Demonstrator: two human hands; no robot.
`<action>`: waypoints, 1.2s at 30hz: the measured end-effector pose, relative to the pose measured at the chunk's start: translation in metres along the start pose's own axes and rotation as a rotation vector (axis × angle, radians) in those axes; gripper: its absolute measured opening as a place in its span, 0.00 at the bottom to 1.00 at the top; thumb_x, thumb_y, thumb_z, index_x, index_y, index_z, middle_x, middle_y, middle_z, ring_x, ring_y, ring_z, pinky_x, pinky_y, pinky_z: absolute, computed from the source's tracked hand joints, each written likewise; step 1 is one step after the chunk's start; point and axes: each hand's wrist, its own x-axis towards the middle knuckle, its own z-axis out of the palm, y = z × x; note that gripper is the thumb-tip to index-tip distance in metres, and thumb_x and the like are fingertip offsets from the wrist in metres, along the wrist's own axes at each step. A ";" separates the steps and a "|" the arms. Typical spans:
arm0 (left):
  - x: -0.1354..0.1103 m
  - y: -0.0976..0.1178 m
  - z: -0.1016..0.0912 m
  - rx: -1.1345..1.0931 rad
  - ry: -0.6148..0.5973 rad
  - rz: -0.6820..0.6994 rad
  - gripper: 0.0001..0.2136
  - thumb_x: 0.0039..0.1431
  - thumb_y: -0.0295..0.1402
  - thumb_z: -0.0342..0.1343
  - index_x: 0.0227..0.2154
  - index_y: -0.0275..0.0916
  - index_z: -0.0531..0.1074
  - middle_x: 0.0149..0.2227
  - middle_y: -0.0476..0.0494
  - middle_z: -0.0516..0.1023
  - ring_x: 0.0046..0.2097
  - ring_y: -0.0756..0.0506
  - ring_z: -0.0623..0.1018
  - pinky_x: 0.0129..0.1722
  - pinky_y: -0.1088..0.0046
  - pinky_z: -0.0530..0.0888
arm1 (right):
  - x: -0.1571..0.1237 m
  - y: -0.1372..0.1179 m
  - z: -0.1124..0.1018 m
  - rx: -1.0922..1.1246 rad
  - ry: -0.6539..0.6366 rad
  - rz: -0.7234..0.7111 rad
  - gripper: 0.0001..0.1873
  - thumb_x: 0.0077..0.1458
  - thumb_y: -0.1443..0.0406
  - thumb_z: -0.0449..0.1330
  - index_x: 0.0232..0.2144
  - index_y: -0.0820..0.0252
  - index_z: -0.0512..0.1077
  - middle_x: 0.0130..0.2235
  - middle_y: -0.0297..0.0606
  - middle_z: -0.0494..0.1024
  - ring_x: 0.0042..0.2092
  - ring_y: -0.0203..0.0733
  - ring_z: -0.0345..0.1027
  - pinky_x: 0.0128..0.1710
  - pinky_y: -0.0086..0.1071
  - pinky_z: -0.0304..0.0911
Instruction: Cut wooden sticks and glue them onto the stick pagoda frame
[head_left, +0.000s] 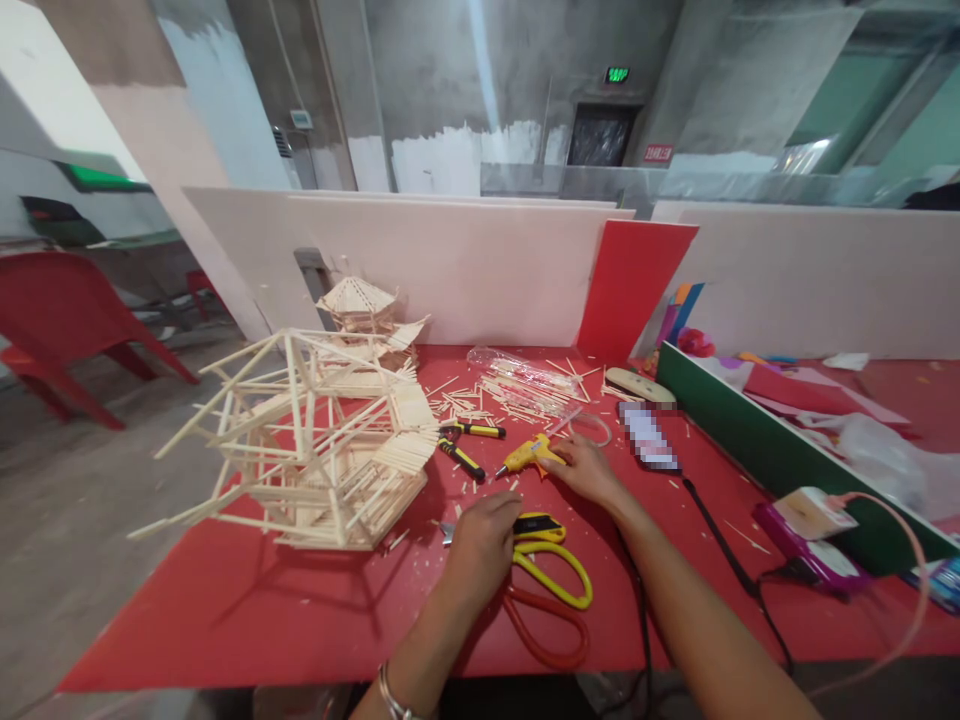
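Observation:
My right hand (585, 468) is closed round the back and handle of a yellow glue gun (529, 455), whose nozzle points left, low over the red tabletop. My left hand (484, 540) is curled with its fingertips together; what it may hold is hidden. Just beyond its fingers lies a yellow and black utility knife (541, 526). Scissors with one yellow and one red handle loop (551, 577) are partly under that hand. Yellow and black pliers (466, 457) rest left of the glue gun. A large open frame of wooden sticks (300, 440) stands on the left.
Behind it is a smaller stick model with a pointed roof (358, 300). Loose sticks (525, 385) are scattered at the table's middle back, some in plastic. To the right are a phone (649, 437), a purple power strip (810, 550), cables and a green divider (780, 460).

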 end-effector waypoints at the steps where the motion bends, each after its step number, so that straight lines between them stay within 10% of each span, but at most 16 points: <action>1: 0.000 0.000 -0.001 -0.017 0.018 0.001 0.22 0.47 0.13 0.46 0.38 0.39 0.78 0.42 0.39 0.82 0.44 0.44 0.80 0.45 0.68 0.76 | 0.003 0.004 -0.002 -0.005 0.018 -0.002 0.17 0.62 0.58 0.57 0.50 0.60 0.69 0.51 0.41 0.72 0.48 0.43 0.70 0.47 0.43 0.68; 16: -0.001 0.025 -0.019 -0.380 0.247 -0.200 0.20 0.54 0.18 0.48 0.43 0.40 0.78 0.52 0.36 0.79 0.51 0.41 0.79 0.49 0.63 0.76 | 0.068 0.051 -0.061 0.071 0.213 0.258 0.18 0.62 0.58 0.58 0.52 0.60 0.68 0.52 0.42 0.71 0.48 0.44 0.70 0.47 0.44 0.69; 20: -0.004 0.035 -0.024 -0.831 0.369 -0.544 0.24 0.55 0.26 0.57 0.56 0.44 0.69 0.61 0.34 0.69 0.45 0.42 0.81 0.44 0.65 0.78 | 0.052 0.010 -0.078 0.141 0.305 0.273 0.18 0.62 0.58 0.58 0.51 0.60 0.68 0.52 0.42 0.72 0.49 0.45 0.69 0.49 0.45 0.67; 25: -0.002 0.039 -0.033 -1.287 0.476 -0.901 0.18 0.42 0.30 0.70 0.38 0.34 0.76 0.36 0.38 0.83 0.35 0.44 0.83 0.37 0.70 0.78 | -0.023 -0.085 -0.065 0.333 0.252 0.029 0.17 0.62 0.55 0.56 0.48 0.54 0.74 0.47 0.38 0.79 0.49 0.42 0.72 0.52 0.37 0.66; 30: -0.005 0.038 -0.046 -1.378 0.556 -0.953 0.17 0.35 0.32 0.74 0.29 0.35 0.76 0.26 0.45 0.81 0.26 0.50 0.78 0.30 0.76 0.75 | -0.087 -0.159 -0.034 0.463 0.154 -0.206 0.11 0.60 0.57 0.58 0.42 0.51 0.77 0.43 0.37 0.80 0.46 0.43 0.73 0.47 0.36 0.68; 36: -0.007 0.045 -0.052 -1.365 0.669 -0.954 0.17 0.32 0.34 0.75 0.26 0.35 0.76 0.26 0.47 0.80 0.25 0.52 0.76 0.26 0.79 0.72 | -0.098 -0.169 -0.016 0.529 0.172 -0.181 0.12 0.58 0.58 0.60 0.44 0.50 0.75 0.45 0.38 0.79 0.47 0.45 0.72 0.49 0.38 0.68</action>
